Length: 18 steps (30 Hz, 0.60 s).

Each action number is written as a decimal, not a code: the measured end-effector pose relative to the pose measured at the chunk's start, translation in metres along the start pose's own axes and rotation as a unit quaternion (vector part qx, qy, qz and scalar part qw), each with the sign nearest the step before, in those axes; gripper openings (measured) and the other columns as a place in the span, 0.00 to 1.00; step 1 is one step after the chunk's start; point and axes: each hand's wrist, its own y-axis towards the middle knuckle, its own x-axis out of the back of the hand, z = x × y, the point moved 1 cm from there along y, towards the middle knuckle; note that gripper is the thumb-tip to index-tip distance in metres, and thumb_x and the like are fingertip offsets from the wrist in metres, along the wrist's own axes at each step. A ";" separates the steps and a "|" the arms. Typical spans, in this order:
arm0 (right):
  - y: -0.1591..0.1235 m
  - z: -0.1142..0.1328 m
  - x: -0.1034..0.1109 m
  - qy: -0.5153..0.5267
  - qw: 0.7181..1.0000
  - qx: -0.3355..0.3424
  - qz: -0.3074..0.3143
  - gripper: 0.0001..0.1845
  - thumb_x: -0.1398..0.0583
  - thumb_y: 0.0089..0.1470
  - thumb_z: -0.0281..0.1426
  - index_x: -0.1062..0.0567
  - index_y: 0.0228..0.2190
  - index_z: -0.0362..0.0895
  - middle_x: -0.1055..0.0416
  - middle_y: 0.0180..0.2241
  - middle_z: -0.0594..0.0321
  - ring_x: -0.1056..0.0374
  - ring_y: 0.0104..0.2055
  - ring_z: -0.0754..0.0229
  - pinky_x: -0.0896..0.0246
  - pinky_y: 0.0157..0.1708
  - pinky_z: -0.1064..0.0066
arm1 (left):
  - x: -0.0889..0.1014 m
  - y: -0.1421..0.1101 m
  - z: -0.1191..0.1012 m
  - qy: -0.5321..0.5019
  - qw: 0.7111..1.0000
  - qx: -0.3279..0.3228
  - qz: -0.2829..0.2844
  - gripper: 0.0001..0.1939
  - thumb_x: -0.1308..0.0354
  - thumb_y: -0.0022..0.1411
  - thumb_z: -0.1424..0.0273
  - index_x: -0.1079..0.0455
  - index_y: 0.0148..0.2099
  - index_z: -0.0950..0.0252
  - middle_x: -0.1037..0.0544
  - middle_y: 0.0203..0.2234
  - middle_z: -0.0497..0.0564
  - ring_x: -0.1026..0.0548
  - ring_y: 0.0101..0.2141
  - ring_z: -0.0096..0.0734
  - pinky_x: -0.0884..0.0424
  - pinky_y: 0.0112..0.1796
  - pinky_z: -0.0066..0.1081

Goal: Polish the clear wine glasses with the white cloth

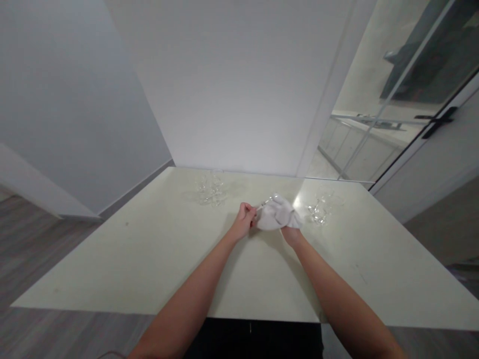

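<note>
In the middle of the white table [157, 259], my left hand [245, 218] pinches the near end of a clear glass [266, 201]. Most of that glass is covered by a white cloth [275, 215], so its full shape does not show. My right hand [291, 236] is closed on the cloth from the right side, its fingers largely hidden in the folds. Both hands are just above the tabletop.
Left of the hands, toward the back, stands a cluster of clear glassware [211, 189]. Another clear glass group [319, 212] is on the right. A white wall [239, 99] borders the table's far edge, with a glass-paned door [374, 109] at right.
</note>
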 end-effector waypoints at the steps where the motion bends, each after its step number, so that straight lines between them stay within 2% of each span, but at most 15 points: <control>1: -0.001 0.000 -0.003 -0.022 1.000 0.003 0.006 0.25 0.41 0.49 0.51 0.25 0.42 0.46 0.25 0.37 0.58 0.30 0.39 0.55 0.33 0.40 0.64 | -0.004 -0.003 0.000 0.017 0.999 -0.006 0.040 0.17 0.48 0.60 0.54 0.46 0.37 0.61 0.35 0.25 0.41 0.38 0.20 0.20 0.42 0.22 0.23; 4: -0.002 0.001 -0.010 -0.089 0.996 0.005 0.007 0.16 0.37 0.47 0.44 0.23 0.32 0.44 0.26 0.29 0.61 0.32 0.31 0.59 0.35 0.31 0.68 | -0.012 -0.013 -0.005 0.075 0.988 -0.028 0.129 0.16 0.46 0.60 0.56 0.42 0.40 0.62 0.35 0.26 0.43 0.37 0.24 0.22 0.40 0.26 0.24; 7: -0.003 0.003 -0.006 -0.143 0.988 0.042 -0.049 0.13 0.38 0.48 0.41 0.25 0.27 0.44 0.29 0.25 0.63 0.36 0.27 0.62 0.39 0.27 0.71 | -0.013 -0.018 -0.014 0.132 0.979 -0.036 0.151 0.16 0.45 0.60 0.58 0.39 0.45 0.63 0.33 0.25 0.44 0.35 0.25 0.24 0.40 0.27 0.25; 10: -0.003 0.006 0.001 -0.233 0.967 0.074 -0.065 0.13 0.40 0.51 0.41 0.27 0.25 0.43 0.32 0.23 0.65 0.38 0.26 0.64 0.43 0.25 0.73 | -0.010 -0.017 -0.020 0.162 0.980 -0.055 0.106 0.16 0.45 0.59 0.58 0.36 0.44 0.63 0.31 0.27 0.45 0.34 0.26 0.25 0.39 0.27 0.25; 12: -0.003 0.006 0.002 -0.334 0.938 0.090 -0.022 0.17 0.43 0.53 0.41 0.28 0.22 0.43 0.36 0.20 0.65 0.41 0.24 0.65 0.48 0.24 0.73 | -0.009 -0.015 -0.022 0.151 0.984 -0.078 0.058 0.16 0.43 0.58 0.58 0.37 0.42 0.63 0.29 0.31 0.47 0.33 0.27 0.24 0.38 0.27 0.24; 16: -0.005 0.002 -0.004 -0.508 0.846 0.136 0.088 0.21 0.45 0.55 0.41 0.29 0.18 0.41 0.38 0.17 0.65 0.44 0.23 0.65 0.52 0.26 0.71 | -0.005 -0.009 -0.020 0.088 0.991 -0.096 -0.043 0.21 0.36 0.51 0.59 0.39 0.41 0.63 0.29 0.36 0.48 0.33 0.27 0.21 0.40 0.25 0.22; 18: -0.006 -0.001 -0.006 -0.523 0.832 0.131 0.129 0.19 0.45 0.55 0.40 0.27 0.21 0.40 0.34 0.20 0.62 0.41 0.25 0.64 0.51 0.28 0.71 | -0.002 -0.006 -0.019 0.054 0.993 -0.085 -0.066 0.21 0.35 0.49 0.60 0.38 0.39 0.64 0.28 0.34 0.48 0.32 0.27 0.22 0.40 0.25 0.22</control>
